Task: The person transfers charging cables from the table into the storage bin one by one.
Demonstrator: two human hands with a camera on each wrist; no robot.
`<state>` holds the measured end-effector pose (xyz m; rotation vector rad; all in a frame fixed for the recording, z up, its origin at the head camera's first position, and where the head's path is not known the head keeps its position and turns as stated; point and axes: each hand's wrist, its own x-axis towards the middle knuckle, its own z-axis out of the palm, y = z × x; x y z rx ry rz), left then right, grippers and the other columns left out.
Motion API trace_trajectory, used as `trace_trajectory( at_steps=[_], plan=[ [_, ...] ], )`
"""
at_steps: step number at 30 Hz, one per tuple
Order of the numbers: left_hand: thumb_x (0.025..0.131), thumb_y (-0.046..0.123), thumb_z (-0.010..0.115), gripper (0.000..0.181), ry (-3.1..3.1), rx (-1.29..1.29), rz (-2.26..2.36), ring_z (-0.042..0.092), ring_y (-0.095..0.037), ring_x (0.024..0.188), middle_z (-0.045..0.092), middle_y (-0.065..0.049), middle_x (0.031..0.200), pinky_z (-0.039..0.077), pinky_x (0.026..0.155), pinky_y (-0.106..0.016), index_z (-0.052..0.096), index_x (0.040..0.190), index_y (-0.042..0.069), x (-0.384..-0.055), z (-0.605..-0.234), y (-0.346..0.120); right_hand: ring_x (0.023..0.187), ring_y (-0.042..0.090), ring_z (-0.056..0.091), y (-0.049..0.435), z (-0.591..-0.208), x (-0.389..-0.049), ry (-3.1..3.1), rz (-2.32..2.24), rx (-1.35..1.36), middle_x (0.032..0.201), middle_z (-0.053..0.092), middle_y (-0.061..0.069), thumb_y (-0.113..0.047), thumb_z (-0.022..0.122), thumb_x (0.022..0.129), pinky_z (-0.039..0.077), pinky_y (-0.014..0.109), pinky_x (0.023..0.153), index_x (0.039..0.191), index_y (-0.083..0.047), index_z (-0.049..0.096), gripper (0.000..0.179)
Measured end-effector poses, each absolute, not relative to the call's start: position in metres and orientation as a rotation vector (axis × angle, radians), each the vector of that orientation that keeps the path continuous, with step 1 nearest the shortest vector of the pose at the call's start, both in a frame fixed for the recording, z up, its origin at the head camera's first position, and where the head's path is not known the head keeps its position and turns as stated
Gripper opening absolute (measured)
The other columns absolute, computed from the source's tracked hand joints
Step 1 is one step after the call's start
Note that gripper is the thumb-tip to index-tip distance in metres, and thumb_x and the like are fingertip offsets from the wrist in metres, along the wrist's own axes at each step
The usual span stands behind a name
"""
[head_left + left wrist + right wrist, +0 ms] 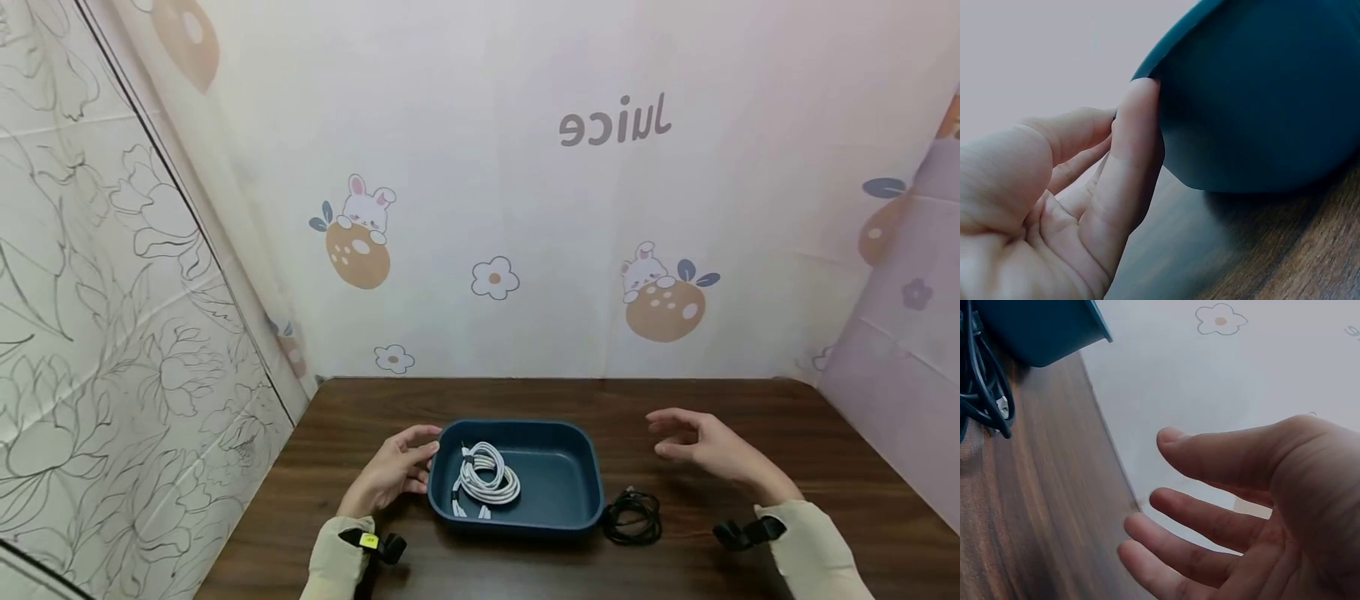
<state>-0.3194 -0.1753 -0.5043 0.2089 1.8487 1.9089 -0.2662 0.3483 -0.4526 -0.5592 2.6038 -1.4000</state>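
A dark blue rectangular tray stands on the wooden table. Inside it, toward its left end, lies a coiled white cable with black ties. My left hand is at the tray's left end, its fingertips right at the rim and outer wall. In the left wrist view, one fingertip meets the wall just under the rim. A coiled black cable sits on the table close to the tray's right side. Above the table, right of the tray, my right hand hovers with relaxed fingers, holding nothing.
The dark wood table ends at a back wall covered by a printed sheet with rabbits and flowers. A flower-patterned panel borders the left side, and a lilac sheet the right.
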Motion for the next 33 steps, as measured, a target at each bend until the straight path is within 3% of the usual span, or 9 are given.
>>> trace_trajectory(
  at_steps=[5, 12, 24, 33],
  plan=[
    [0.101, 0.03, 0.068, 0.05, 1.845, 0.191, 1.91, 0.065, -0.013, 0.061, 0.064, -0.004, 0.083, 0.061, 0.057, -0.027, 0.052, 0.145, 0.014, -0.319, -0.507, -0.175, 0.097, 0.014, 0.071, 0.345, -0.46, -0.272, 2.458, -1.405, -0.558, 0.128, 0.058, 0.036, -0.012, 0.069, 0.099, 0.064, 0.04, 0.075, 0.142, 0.011, 0.048, 0.053],
    [0.102, 0.03, 0.067, 0.049, 1.845, 0.209, 1.913, 0.065, -0.013, 0.062, 0.065, -0.003, 0.085, 0.061, 0.057, -0.027, 0.052, 0.145, 0.013, -0.318, -0.51, -0.175, 0.098, 0.025, 0.071, 0.344, -0.466, -0.272, 2.307, -1.394, -0.528, 0.124, 0.062, 0.033, -0.006, 0.068, 0.098, 0.064, 0.041, 0.076, 0.138, 0.014, 0.05, 0.048],
    [0.101, 0.031, 0.069, 0.05, 1.854, 0.198, 1.907, 0.065, -0.013, 0.062, 0.064, -0.004, 0.084, 0.061, 0.057, -0.028, 0.053, 0.145, 0.013, -0.317, -0.507, -0.173, 0.095, 0.013, 0.07, 0.334, -0.48, -0.272, 2.23, -1.376, -0.655, 0.119, 0.064, 0.03, -0.006, 0.065, 0.1, 0.061, 0.031, 0.075, 0.129, 0.012, 0.059, 0.035],
    [0.1, 0.031, 0.069, 0.051, 1.859, 0.199, 1.902, 0.065, -0.013, 0.062, 0.064, -0.004, 0.084, 0.061, 0.057, -0.028, 0.052, 0.145, 0.013, -0.318, -0.505, -0.173, 0.095, 0.011, 0.068, 0.329, -0.485, -0.274, 2.214, -1.37, -0.753, 0.117, 0.066, 0.028, -0.005, 0.066, 0.099, 0.059, 0.029, 0.072, 0.126, 0.011, 0.062, 0.032]
  ],
)
